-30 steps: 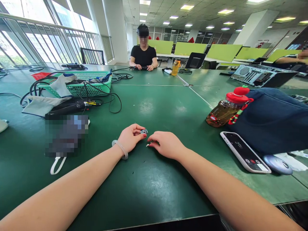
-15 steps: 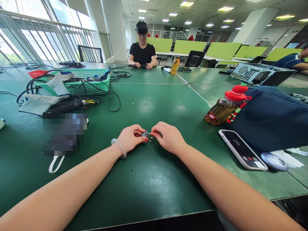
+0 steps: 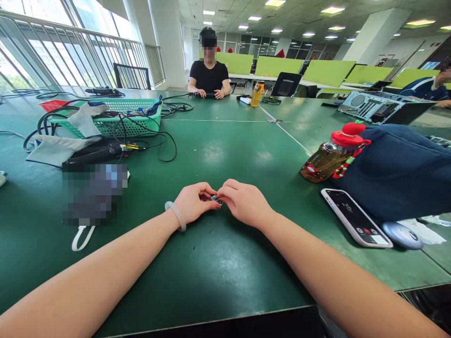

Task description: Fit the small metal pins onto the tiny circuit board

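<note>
Over the glossy dark-green tabletop (image 3: 218,277), the left hand (image 3: 190,203), a pale bangle (image 3: 175,216) around its wrist, pinches a tiny dark-and-silver part (image 3: 214,198) between thumb and nearly closed fingers, while the right hand (image 3: 246,202) has its fingertips drawn together at that part's other side, though whether they grip anything cannot be told. To the right lies a pale-cased phone (image 3: 354,217), with a red-lidded clear bottle (image 3: 322,162) beyond it; farther left sits a mint-green perforated plastic basket (image 3: 132,126), and a black-shirted person (image 3: 209,77) faces across the far side.
</note>
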`<state>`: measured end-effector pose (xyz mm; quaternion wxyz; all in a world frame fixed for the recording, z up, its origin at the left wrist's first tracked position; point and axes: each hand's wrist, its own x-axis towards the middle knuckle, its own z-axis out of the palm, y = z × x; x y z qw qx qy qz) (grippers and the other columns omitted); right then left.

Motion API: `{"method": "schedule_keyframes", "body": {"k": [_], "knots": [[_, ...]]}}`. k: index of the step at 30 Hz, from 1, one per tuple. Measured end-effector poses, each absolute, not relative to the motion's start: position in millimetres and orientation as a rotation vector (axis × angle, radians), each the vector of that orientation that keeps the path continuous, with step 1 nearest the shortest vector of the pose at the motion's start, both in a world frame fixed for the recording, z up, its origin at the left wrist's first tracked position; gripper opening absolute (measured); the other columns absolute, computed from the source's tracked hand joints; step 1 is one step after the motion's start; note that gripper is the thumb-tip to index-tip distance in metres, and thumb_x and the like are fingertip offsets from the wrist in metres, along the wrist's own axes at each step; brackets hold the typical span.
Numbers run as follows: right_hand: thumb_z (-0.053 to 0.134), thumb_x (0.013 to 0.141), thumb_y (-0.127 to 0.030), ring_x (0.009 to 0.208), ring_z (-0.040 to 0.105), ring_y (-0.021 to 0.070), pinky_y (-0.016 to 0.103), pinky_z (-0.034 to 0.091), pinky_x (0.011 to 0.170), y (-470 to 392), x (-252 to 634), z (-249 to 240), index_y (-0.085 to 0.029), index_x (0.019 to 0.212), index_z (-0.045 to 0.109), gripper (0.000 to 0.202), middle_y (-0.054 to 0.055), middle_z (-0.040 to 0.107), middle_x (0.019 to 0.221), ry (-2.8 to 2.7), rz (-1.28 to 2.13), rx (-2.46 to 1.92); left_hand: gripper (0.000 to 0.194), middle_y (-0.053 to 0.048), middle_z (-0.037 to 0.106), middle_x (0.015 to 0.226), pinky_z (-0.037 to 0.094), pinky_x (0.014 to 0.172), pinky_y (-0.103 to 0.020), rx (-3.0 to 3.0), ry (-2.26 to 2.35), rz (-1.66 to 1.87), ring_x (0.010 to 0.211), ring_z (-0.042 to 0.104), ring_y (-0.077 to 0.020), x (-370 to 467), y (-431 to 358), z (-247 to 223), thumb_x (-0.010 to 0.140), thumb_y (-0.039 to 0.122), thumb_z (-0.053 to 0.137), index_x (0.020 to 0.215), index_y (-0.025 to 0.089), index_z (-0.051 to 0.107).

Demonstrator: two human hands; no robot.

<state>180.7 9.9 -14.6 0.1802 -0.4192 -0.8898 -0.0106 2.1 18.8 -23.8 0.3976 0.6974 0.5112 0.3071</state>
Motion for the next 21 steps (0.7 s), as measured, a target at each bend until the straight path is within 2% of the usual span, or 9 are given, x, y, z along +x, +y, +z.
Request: {"method": "schedule_keyframes", "body": {"k": [7, 15, 21], "knots": [[0.044, 0.086, -0.017, 0.067, 0.051, 0.0094, 0.022, 0.033, 0.058, 11.5, 179.3, -17.4, -0.020, 0.083, 0.060, 0.016, 0.001, 0.057, 0.091, -2.466, 0.078, -1.154, 0.027, 0.001, 0.061, 0.066, 0.046, 0.064, -0.028, 1.753, 1.219, 0.779, 0.062, 0.056, -0.0135, 1.4, 18.4, -23.5, 0.056, 0.032, 0.073, 0.075, 0.017, 0.059], [0.051, 0.078, -0.009, 0.067, 0.047, 0.0084, 0.021, 0.037, 0.061, 14.3, 176.2, -17.1, -0.018, 0.072, 0.057, 0.013, -0.001, 0.053, 0.080, -2.155, 0.572, -1.068, 0.028, 0.002, 0.061, 0.067, 0.046, 0.065, -0.027, 1.730, 1.167, 0.763, 0.062, 0.056, -0.0120, 1.6, 18.1, -22.6, 0.058, 0.032, 0.072, 0.077, 0.016, 0.058], [0.055, 0.075, -0.009, 0.058, 0.042, 0.0067, 0.021, 0.035, 0.057, 15.6, 175.3, -18.0, -0.018, 0.068, 0.058, 0.012, -0.002, 0.051, 0.075, -2.063, 0.708, -1.096, 0.027, 0.002, 0.060, 0.065, 0.047, 0.063, -0.027, 1.711, 1.148, 0.757, 0.061, 0.056, -0.0119, 2.2, 17.8, -21.2, 0.058, 0.030, 0.071, 0.076, 0.015, 0.058]]}}
